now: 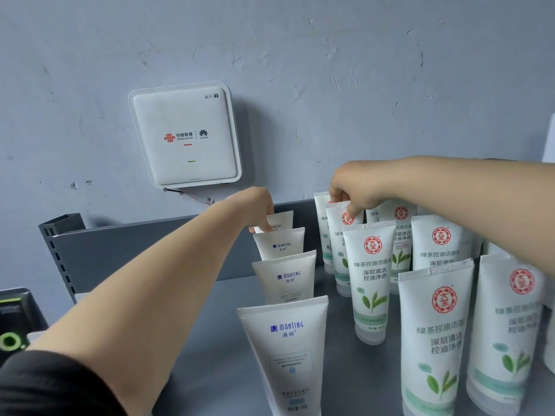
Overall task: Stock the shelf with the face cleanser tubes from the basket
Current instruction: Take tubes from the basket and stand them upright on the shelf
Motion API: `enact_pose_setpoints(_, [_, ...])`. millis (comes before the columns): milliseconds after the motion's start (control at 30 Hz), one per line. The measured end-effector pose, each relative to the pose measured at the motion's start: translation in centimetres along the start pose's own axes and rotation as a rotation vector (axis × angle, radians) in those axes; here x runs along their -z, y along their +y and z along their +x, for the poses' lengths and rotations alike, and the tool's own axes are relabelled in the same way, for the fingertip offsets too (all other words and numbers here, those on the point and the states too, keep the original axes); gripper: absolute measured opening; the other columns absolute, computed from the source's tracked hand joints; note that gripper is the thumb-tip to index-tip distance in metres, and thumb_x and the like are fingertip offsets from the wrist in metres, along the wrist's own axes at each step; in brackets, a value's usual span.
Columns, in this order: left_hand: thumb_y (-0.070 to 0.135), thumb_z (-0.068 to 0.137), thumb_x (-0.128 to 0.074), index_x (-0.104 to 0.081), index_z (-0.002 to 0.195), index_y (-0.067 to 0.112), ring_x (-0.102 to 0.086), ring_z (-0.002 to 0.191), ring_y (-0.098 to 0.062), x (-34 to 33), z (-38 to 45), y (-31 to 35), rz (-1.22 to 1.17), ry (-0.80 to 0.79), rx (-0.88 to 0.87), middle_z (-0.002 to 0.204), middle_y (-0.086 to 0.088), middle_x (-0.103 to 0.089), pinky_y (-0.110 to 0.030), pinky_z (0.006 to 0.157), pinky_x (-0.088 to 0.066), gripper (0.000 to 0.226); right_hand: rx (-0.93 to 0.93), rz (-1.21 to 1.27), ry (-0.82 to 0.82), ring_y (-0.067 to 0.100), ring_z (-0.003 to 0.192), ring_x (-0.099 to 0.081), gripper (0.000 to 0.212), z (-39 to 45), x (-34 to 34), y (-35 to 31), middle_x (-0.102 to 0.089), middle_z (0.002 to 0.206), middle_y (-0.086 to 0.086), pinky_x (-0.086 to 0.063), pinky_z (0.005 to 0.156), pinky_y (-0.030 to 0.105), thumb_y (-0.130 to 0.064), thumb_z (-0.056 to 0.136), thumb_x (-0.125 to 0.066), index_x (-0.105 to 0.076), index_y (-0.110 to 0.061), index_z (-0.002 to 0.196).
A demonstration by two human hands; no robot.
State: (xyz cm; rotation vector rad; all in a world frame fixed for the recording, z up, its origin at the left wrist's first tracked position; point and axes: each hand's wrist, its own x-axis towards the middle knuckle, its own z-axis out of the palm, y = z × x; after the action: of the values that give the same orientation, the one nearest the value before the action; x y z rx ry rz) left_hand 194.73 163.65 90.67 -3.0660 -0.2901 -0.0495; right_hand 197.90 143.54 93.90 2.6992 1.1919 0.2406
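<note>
White rearmost tubes half hide behind both hands: left hand pinches MANTING tube, right hand green-tea tube.

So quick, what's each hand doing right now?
Left hand: pinching the top of the rearmost Manting tube.
Right hand: pinching the top edge of a green tea cleanser tube in the back row.

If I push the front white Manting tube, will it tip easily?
Probably yes: the front white plastic Manting tube stands tall on its narrow cap end and already leans. It looks light and likely soft, so it may dent and fall toward the tube behind.
</note>
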Motion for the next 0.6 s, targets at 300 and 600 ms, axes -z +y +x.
enact_pose_setpoints(300, [0.021, 0.081, -0.067, -0.061, 0.086, 0.016, -0.046, 0.066, -0.022, 0.0, -0.1, 0.0, 0.006, 0.008, -0.007, 0.08, -0.006, -0.06, -0.022, 0.053, -0.035, 0.01, -0.003, -0.069, 0.008, 0.02, 0.078, -0.048, 0.033, -0.1, -0.3, -0.3, -0.066, 0.099, 0.011, -0.034, 0.057, 0.025, -0.021, 0.082, -0.067, -0.063, -0.003, 0.11])
enact_pose_setpoints(600, [0.026, 0.081, -0.069, -0.068, 0.103, 0.014, -0.059, 0.077, -0.017, 4.2, -5.7, 2.9, -0.264, 0.378, -0.017, 0.102, -0.003, -0.068, -0.018, 0.059, -0.043, 0.025, 0.029, 0.082, 0.237, 0.016, 0.089, -0.057, 0.031, -5.1, 3.5, 1.9, -0.067, 0.106, 0.003, -0.041, 0.077, 0.022, -0.019, 0.082, -0.069, -0.064, -0.011, 0.112])
